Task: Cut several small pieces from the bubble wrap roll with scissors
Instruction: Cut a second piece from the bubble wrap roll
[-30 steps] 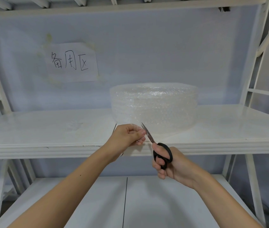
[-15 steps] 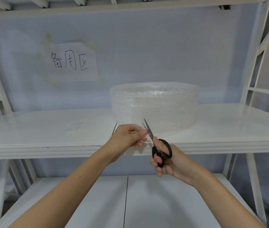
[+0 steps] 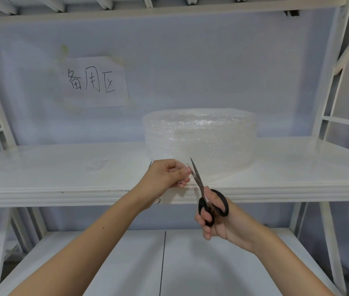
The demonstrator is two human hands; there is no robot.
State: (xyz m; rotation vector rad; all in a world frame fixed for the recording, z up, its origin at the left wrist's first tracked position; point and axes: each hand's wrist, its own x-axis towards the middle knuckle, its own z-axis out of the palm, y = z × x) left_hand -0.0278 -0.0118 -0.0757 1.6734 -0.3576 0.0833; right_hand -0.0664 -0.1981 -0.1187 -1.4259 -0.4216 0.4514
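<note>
A wide clear bubble wrap roll [image 3: 201, 137] lies flat on the white shelf [image 3: 62, 167], its loose end reaching toward the front edge. My left hand [image 3: 169, 175] pinches that loose end just in front of the roll. My right hand [image 3: 218, 218] grips black-handled scissors [image 3: 209, 201] with fingers through the loops. The steel blades point up and away, right beside my left fingertips, and look nearly closed on the wrap.
A paper sign with handwritten characters [image 3: 94, 82] is taped to the back wall. White rack uprights [image 3: 329, 103] stand on both sides. A lower white shelf [image 3: 126, 263] lies beneath my arms.
My right hand dropped a little and turned the scissors more upright while the blades moved forward along the wrap. My left hand kept its pinch in place.
</note>
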